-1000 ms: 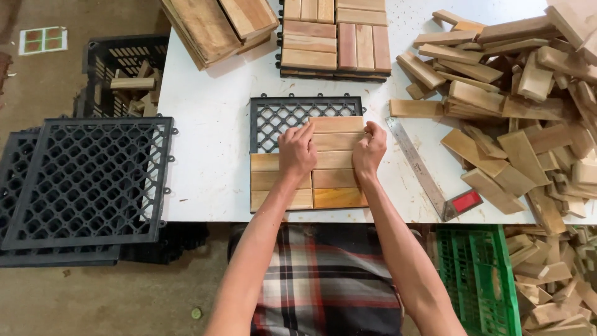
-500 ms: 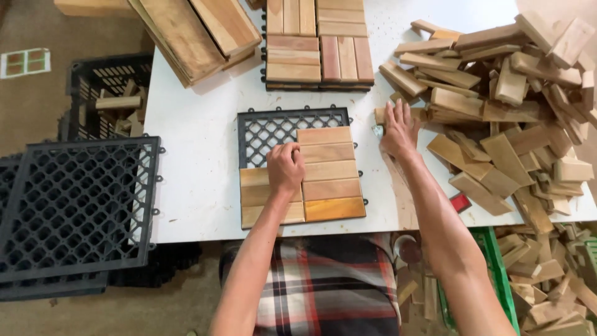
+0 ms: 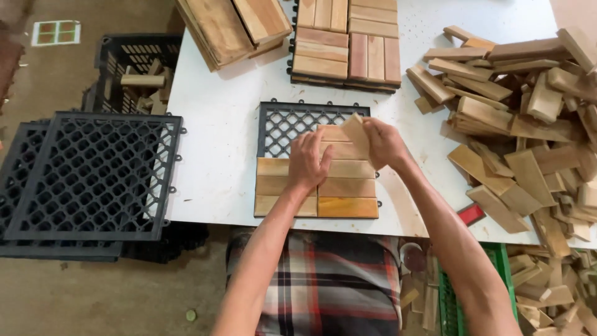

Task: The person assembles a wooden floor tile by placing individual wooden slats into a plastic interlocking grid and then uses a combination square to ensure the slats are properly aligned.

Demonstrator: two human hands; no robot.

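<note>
The wooden slat (image 3: 356, 132) is now in your right hand (image 3: 387, 144), tilted over the upper right of the black plastic grid base (image 3: 292, 124); half a second ago that hand was at the loose slat pile (image 3: 528, 124). Your left hand (image 3: 308, 163) presses flat, holding nothing, on the fitted slats (image 3: 339, 193). The upper rows remain uncovered on the bench (image 3: 217, 124).

Loose wood blocks (image 3: 522, 124) heap beside finished tiles (image 3: 345, 43) and stacked black grids (image 3: 93, 177).
</note>
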